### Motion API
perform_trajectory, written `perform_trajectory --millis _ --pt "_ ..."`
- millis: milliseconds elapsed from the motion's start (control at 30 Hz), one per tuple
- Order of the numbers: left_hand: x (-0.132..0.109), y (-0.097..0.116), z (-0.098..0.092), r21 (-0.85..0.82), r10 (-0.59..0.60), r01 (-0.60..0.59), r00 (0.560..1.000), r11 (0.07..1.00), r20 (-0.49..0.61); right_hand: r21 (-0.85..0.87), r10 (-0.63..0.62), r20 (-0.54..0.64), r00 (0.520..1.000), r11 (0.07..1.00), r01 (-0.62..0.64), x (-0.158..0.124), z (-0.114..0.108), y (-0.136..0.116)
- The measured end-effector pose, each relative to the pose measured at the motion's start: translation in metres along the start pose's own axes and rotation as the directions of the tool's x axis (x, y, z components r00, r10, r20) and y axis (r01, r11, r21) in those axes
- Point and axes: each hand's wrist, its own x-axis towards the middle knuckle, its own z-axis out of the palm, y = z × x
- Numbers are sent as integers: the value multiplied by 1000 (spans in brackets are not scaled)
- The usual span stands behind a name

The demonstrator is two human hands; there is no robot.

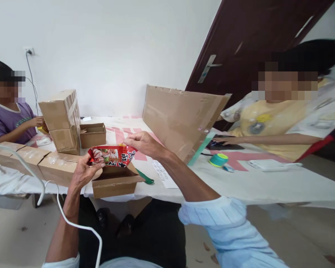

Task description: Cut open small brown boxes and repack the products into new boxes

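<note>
A red food packet (pixel 111 155), printed with a picture of food and large characters, is held out in front of me. My left hand (pixel 85 170) grips its left end, thumb across the front. At the packet's upper right corner, the fingers of my right hand (pixel 143 143) are pinched together on the edge. Just below the packet stands an open cardboard box (pixel 114 189), its flaps spread; the inside is dark and its contents cannot be made out.
Closed cartons (pixel 58 165) line the table's left side, near a taller carton stack (pixel 63 119). Behind is another open box (pixel 93 136). A large cardboard sheet (pixel 181 115) leans at centre. A tape roll (pixel 218 160) lies right. People sit at both sides. A white cable (pixel 72 223) crosses in front.
</note>
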Motion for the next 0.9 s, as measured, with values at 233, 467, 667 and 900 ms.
perform_trajectory --millis 233,467,667,900 --pt "34 18 4 -237 -128 71 963 969 -235 422 -98 -64 993 899 116 5 23 27" --pt "53 0 -6 -119 -273 260 956 958 -111 541 241 -162 957 833 -118 32 52 70" --pt "65 -32 -15 -17 -378 378 923 926 -73 478 446 -127 886 810 -340 41 60 103" --pt "70 -54 -12 -17 -394 394 913 919 -105 477 462 -157 873 810 -342 48 68 120"
